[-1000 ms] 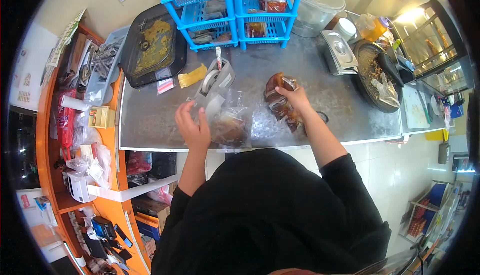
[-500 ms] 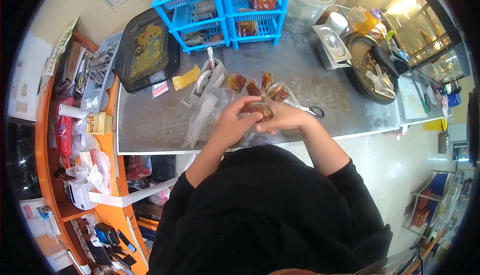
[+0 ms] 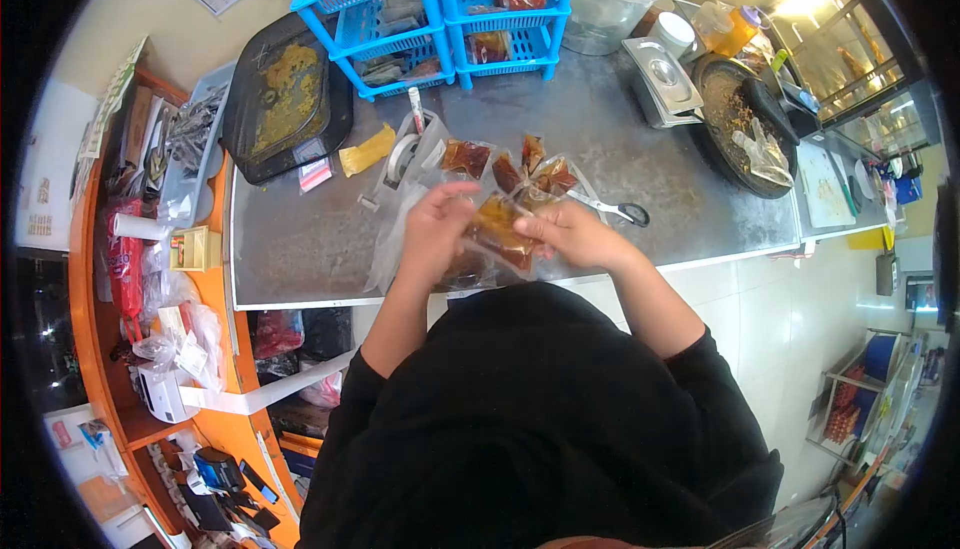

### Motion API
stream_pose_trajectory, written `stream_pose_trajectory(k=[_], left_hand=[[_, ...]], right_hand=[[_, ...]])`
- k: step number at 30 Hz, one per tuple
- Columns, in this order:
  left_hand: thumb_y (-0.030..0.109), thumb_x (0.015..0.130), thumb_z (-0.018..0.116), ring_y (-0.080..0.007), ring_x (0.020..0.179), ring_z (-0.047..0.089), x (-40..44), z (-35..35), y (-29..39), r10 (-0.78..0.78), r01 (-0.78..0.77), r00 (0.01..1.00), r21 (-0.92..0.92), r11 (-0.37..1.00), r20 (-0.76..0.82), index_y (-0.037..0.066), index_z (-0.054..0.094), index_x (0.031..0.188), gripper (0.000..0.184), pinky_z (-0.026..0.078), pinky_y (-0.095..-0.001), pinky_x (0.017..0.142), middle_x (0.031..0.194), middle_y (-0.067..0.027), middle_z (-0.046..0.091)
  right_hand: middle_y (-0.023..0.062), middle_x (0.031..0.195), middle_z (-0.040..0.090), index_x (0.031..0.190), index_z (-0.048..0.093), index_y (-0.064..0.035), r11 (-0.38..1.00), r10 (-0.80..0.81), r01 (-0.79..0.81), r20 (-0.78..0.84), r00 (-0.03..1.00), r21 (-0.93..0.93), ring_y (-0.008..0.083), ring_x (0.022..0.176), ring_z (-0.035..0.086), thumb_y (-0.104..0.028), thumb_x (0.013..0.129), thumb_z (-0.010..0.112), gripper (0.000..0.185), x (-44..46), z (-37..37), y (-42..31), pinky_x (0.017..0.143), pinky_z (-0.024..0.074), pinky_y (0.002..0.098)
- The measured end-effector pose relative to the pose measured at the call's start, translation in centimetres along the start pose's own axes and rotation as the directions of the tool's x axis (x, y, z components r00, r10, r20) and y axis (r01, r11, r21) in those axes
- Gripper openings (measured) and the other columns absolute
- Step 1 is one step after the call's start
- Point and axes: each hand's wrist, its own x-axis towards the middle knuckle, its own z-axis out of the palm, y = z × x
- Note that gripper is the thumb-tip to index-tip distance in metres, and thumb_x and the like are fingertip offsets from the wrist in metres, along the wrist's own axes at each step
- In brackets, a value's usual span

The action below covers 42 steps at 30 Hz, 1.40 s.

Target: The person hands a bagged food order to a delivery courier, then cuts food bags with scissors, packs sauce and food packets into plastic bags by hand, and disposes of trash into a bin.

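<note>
A clear sachet of brown-orange sauce [image 3: 503,232] is spread flat between my hands, just above the table's front edge. My right hand [image 3: 572,233] pinches its right side, thumb on top. At the sachet's left edge, my left hand [image 3: 438,229] has curled, slightly blurred fingers closed on it. Several similar sauce packets [image 3: 533,171] lie just beyond my hands, with another packet [image 3: 465,157] to their left. Thin clear plastic bags [image 3: 395,234] lie beside my left hand. A pair of scissors [image 3: 630,213] rests right of the packets, its blades partly under plastic.
A tape dispenser [image 3: 402,159] and a yellow packet [image 3: 368,151] sit to the left. Farther back are a dark tray [image 3: 235,114] with residue and blue stacked baskets [image 3: 460,67]. A steel container [image 3: 665,89] and a round dark pan [image 3: 706,154] stand at right.
The sachet was bunched up between my hands; now it is opened out flat. My hands have moved apart, the left one going left.
</note>
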Motion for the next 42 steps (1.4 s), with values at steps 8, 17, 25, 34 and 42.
stream_pose_trajectory(k=[8,17,25,34,42], left_hand=[[0.02,0.096,0.047,-0.0255,0.108,0.058,-1.6,1.8,-2.7,-0.114,0.061,0.983,-0.329,0.942,-0.144,0.001,0.042,0.131,0.04,0.051,-0.0378,0.086,0.12,-0.0178,0.058],[0.012,0.094,0.043,-0.0364,0.123,0.047,-3.9,0.5,-0.3,-0.026,-0.081,0.961,-0.369,0.926,-0.277,0.003,0.031,0.138,0.046,0.045,-0.0465,0.099,0.135,-0.0238,0.044],[0.023,0.1,0.034,-0.0355,0.126,0.043,-4.7,-0.7,0.1,-0.075,-0.12,0.946,-0.555,0.823,-0.315,0.005,0.032,0.137,0.041,0.039,-0.046,0.103,0.137,-0.0203,0.042],[0.028,0.098,0.043,-0.0253,0.116,0.052,-2.2,0.8,-2.6,0.076,-0.201,0.932,-0.331,0.922,-0.354,0.007,0.04,0.131,0.04,0.043,-0.041,0.098,0.128,-0.0124,0.051],[0.012,0.091,0.054,-0.0232,0.107,0.058,-2.7,1.7,-1.4,-0.116,-0.023,0.923,-0.353,0.935,-0.367,0.007,0.048,0.124,0.035,0.049,-0.0427,0.089,0.116,-0.0089,0.059]], right_hand=[[0.008,0.075,0.066,0.092,0.064,0.0012,0.999,0.045,-0.045,0.017,0.999,-0.019,0.0153,0.066,0.063,-0.043,0.095,0.049,0.047,3.3,3.4,-0.2,0.06,0.0483,0.0306],[0.0098,0.12,0.06,0.122,0.055,-0.0125,0.526,-0.523,0.123,-0.206,0.827,-0.842,0.0289,0.106,0.058,-0.029,0.086,0.058,0.04,16.2,2.6,7.1,0.088,0.0436,0.0416],[0.0098,0.1,0.067,0.113,0.064,-0.0127,0.519,-0.348,-0.052,-0.266,0.899,-0.853,0.0287,0.092,0.063,-0.024,0.085,0.057,0.031,16.7,1.1,8.7,0.08,0.0479,0.0413],[0.0218,0.08,0.064,0.094,0.063,-0.0031,0.775,-0.418,0.199,-0.25,0.873,-0.601,0.0396,0.079,0.062,-0.024,0.088,0.049,0.026,4.2,6.8,-3.6,0.071,0.0494,0.0488],[0.0179,0.078,0.065,0.091,0.064,0.0011,0.927,-0.351,0.178,-0.6,0.719,-0.33,0.0299,0.069,0.064,-0.021,0.089,0.051,0.026,6.8,2.3,0.1,0.067,0.0503,0.035]])
